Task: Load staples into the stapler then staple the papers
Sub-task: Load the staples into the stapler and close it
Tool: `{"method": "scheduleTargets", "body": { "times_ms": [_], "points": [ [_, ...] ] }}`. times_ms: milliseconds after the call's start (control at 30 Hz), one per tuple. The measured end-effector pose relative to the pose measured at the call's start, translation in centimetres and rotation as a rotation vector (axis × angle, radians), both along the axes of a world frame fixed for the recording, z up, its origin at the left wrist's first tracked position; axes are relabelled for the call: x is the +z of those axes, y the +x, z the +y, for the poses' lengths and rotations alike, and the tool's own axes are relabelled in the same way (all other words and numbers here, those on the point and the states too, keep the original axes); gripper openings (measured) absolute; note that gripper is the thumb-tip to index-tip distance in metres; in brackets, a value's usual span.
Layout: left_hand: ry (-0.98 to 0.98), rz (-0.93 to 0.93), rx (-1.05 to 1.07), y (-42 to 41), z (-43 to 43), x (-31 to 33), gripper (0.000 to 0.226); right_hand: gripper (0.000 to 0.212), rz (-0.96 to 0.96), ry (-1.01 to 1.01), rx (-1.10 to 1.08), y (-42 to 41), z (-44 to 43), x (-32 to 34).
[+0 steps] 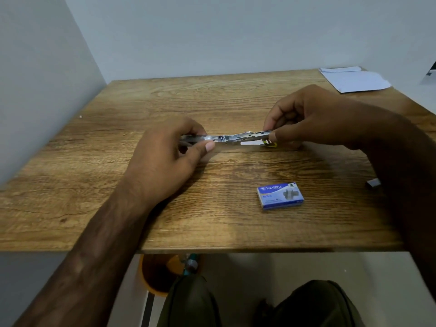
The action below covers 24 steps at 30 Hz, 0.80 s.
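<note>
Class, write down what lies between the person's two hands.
The opened stapler spans the gap, the left hand pinching one end and the right hand the other; the head view shows it.

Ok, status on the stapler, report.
Open stapler held between both: left grip on one end, right grip on the other. Blue staple box shut on table. Far papers untouched. Nothing in the way.

Left hand (169,149) and right hand (313,116) level, fingers in pinch grips on opposite stapler (238,138) ends
</note>
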<state>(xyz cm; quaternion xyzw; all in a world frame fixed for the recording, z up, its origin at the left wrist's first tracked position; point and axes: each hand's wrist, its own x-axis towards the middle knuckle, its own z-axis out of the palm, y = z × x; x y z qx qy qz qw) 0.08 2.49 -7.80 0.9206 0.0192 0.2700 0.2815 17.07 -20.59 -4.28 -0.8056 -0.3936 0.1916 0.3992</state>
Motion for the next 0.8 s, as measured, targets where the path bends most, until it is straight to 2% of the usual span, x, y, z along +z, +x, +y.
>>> {"method": "scheduleTargets", "body": {
  "times_ms": [100, 167, 333, 533, 733, 800],
  "points": [
    [-0.226, -0.048, 0.014, -0.2, -0.3, 0.4, 0.012, 0.014, 0.014, 0.031, 0.014, -0.1, 0.1, -0.1],
    [-0.293, -0.032, 0.019, -0.2, -0.4, 0.4, 0.012, 0.016, 0.035, 0.052, 0.013, -0.1, 0.0, -0.1],
    [-0.339, 0.074, 0.000, -0.2, -0.5, 0.1, 0.013, 0.015, 0.063, 0.082, 0.051, -0.3, 0.1, -0.2],
    [-0.359, 0.040, 0.010, 0.1, -0.7, 0.2, 0.019, 0.017, 0.127, 0.214, 0.068, -0.9, 0.4, 0.1],
    [-0.589, -0.019, -0.153, 1.1, -1.8, 0.1, 0.024, 0.041, 0.251, 0.396, 0.080, -2.1, 2.2, -0.2],
    [-0.538, -0.043, -0.151, 1.5, -1.8, -0.1, 0.019, 0.043, 0.288, 0.413, 0.082, -2.5, 2.7, -0.7]
  ]
}}
